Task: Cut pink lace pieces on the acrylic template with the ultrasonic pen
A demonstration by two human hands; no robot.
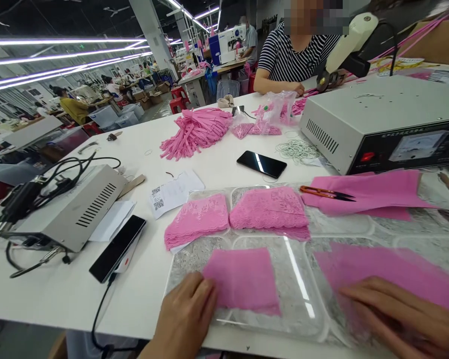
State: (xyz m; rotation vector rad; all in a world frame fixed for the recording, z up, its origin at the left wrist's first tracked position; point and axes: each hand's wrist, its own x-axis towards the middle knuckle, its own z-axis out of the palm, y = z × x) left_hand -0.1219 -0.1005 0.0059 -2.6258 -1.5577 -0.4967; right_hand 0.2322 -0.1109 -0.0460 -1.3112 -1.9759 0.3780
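My left hand (pixel 189 309) has its fingers curled together on the left edge of a small pink fabric piece (pixel 245 281), which lies flat on a clear plastic tray (pixel 297 319). At the right, my right hand (pixel 400 309) pinches the near edge of a larger sheer pink fabric piece (pixel 404 264), slightly blurred. Behind them sit two stacks of pink lace pieces, a left stack (pixel 200 217) and a right stack (pixel 271 209). Thread snips (pixel 327 193) with an orange handle rest on folded pink fabric (pixel 374 192).
A grey machine box (pixel 78 209) with cables and a phone (pixel 117 249) stand left. Another phone (pixel 262 164), pink straps (pixel 198 129), rubber bands (pixel 297 150) and a metered control box (pixel 385 119) lie farther back. A co-worker in a striped shirt (pixel 292 55) sits across.
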